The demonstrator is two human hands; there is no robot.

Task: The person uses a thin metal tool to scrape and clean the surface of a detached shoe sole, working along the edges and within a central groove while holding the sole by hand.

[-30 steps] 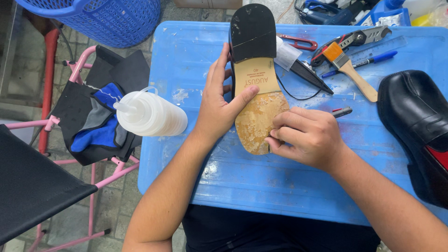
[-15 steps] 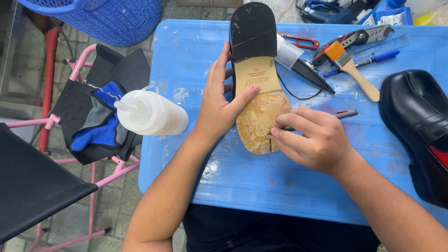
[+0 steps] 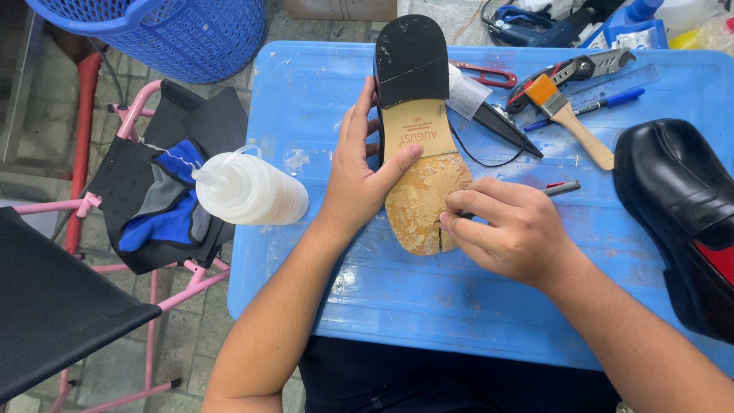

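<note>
A shoe [image 3: 419,145] lies sole-up on the blue table [image 3: 344,291]. It has a black heel, a tan waist and a rough, worn yellowish forepart. My left hand [image 3: 358,177] grips the shoe's left side, with the thumb pressed on the tan part. My right hand [image 3: 511,229] holds a grey marker [image 3: 563,187] in a writing grip, with the tip on the forepart near its right edge. A short dark line [image 3: 441,235] runs across the sole by the fingertips.
A white squeeze bottle [image 3: 248,193] lies at the table's left edge. At the back are a brush [image 3: 572,121], utility knife [image 3: 575,69], blue pen [image 3: 605,105] and red scissors [image 3: 489,75]. A black shoe [image 3: 680,214] is on the right, a blue basket [image 3: 168,30] and a pink-framed chair [image 3: 145,199] on the left.
My right hand has shifted slightly along the forepart with the marker, and a dark line now shows on the sole. My left hand and the shoe have stayed put.
</note>
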